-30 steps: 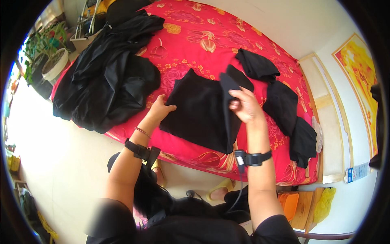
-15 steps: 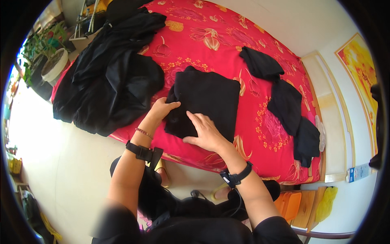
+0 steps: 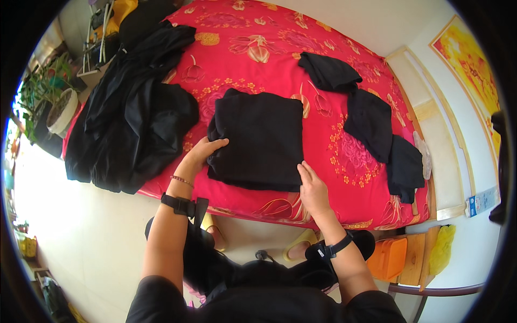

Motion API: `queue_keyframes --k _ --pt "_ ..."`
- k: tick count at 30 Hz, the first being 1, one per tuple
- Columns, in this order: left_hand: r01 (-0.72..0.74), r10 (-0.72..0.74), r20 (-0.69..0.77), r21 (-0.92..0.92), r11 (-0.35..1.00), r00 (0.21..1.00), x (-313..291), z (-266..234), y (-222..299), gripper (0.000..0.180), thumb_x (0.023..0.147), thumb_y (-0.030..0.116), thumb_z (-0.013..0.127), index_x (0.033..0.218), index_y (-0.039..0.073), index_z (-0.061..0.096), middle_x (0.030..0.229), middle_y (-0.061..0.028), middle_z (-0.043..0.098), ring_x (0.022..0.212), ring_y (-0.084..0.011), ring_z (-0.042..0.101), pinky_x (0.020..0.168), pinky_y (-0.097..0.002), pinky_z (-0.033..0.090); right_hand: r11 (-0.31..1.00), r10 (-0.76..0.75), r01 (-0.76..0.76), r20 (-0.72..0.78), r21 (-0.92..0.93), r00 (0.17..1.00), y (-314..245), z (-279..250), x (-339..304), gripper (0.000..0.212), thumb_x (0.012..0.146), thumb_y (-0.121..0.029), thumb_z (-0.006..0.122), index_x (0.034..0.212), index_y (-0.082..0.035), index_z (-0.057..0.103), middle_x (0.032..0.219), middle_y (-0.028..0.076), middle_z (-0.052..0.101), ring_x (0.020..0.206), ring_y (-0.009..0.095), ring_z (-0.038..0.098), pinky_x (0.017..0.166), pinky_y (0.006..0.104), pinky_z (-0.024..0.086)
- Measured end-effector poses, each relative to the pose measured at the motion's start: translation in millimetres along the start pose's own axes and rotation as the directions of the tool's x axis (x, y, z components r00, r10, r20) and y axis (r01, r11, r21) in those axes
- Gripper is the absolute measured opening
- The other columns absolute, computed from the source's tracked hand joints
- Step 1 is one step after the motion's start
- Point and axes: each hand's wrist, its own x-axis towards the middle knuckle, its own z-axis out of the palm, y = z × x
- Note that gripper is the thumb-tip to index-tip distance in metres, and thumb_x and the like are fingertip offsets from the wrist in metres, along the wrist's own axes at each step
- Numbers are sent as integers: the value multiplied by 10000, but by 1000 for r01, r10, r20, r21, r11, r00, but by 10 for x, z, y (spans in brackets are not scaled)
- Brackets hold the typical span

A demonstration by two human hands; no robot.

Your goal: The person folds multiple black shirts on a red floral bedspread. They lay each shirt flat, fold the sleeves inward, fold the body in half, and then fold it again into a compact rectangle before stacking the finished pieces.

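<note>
A black garment (image 3: 256,142), folded into a thick square, lies near the front edge of the bed. My left hand (image 3: 203,152) grips its left side, thumb on top and the other fingers hidden beyond the edge. At the lower right corner my right hand (image 3: 314,188) has its fingers together on the garment's right edge; its thumb is hard to make out. Each forearm wears a black strap with a small device.
The bed has a red flowered sheet (image 3: 221,59). Loose black clothing (image 3: 134,118) is heaped at left; several folded black pieces (image 3: 369,121) lie in a row at right. A potted plant (image 3: 62,110) stands left of the bed, and an orange plastic item (image 3: 389,258) at lower right.
My right hand has gone from the top of the folded garment to its right edge. The left hand stays at the left side. The whole view has shifted slightly.
</note>
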Motion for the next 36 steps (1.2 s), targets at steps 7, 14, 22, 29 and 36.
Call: queue_keyframes --k 7,14,22,29,36 --pt "-125 119 83 70 990 989 97 103 -161 498 910 126 704 1355 -36 551 1210 -108 675 1067 -217 658 962 -350 523 988 50 -101 372 119 927 181 -223 -150 589 830 -23 670 1402 -47 531 1529 279 394 1413 428 405 1161 442 388" --pt "-44 57 126 -104 994 990 243 112 -249 545 854 -5 677 1375 -28 520 1217 -142 658 1057 -282 677 911 -400 572 372 456 -689 525 622 719 466 -16 288 1020 913 -485 709 1514 145 177 1535 350 327 1445 385 364 1148 415 367" --pt "-104 146 237 -184 977 960 461 -61 -422 535 815 -74 616 1342 -48 537 1201 -160 667 1036 -300 691 922 -423 585 385 446 -641 474 664 759 441 97 521 565 939 -250 686 1338 109 510 1241 253 641 1178 318 628 973 388 481" --pt "-244 215 146 228 943 966 757 -109 -785 556 782 -11 714 1317 -39 566 1152 -125 688 999 -232 674 869 -359 554 458 362 -709 616 536 700 669 -189 167 644 963 -306 669 1408 109 457 1368 290 567 1296 345 553 1053 383 450" --pt "-315 279 153 319 894 948 735 -95 -792 541 789 -15 698 1311 -53 562 1160 -128 681 998 -243 675 877 -354 552 608 441 -695 565 384 698 793 73 136 772 931 -426 701 1407 124 444 1406 317 526 1318 400 524 1075 412 440"
